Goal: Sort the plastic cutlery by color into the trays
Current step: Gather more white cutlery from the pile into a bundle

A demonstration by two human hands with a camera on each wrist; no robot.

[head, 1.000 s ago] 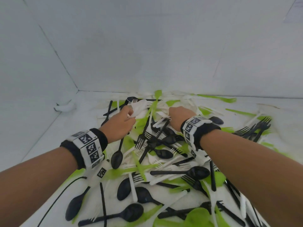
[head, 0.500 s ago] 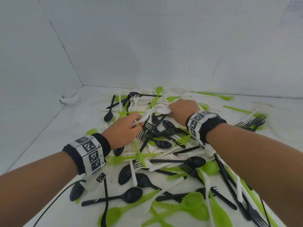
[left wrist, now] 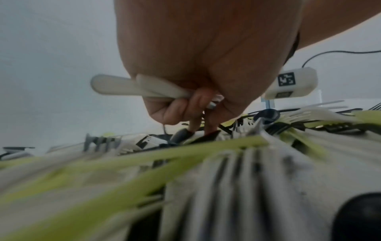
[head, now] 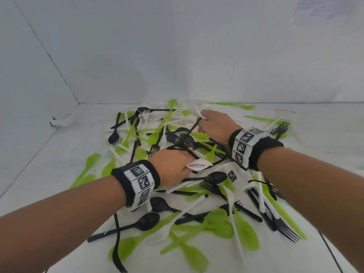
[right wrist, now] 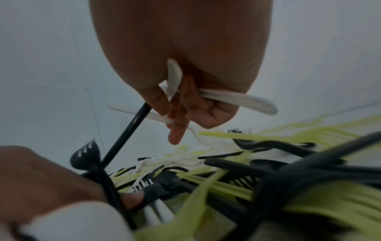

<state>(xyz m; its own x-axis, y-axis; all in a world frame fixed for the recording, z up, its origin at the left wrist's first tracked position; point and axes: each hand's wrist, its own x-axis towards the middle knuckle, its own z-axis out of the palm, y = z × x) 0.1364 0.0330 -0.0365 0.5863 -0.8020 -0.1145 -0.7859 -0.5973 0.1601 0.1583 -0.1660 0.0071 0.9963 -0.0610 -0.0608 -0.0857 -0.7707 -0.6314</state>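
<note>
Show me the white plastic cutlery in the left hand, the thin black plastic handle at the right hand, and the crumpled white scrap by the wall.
white plastic cutlery (left wrist: 123, 87), left wrist view, handle ends
thin black plastic handle (right wrist: 132, 124), right wrist view, mid-shaft
crumpled white scrap (head: 62, 120), head view, middle

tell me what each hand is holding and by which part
The left hand grips white cutlery by the handles. The right hand also holds white cutlery, part unclear, and touches a black handle.

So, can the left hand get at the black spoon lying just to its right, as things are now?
Probably yes. The black spoon lies on top of the pile, close beside the left hand. But that hand already holds white cutlery, so little grip is free.
</note>
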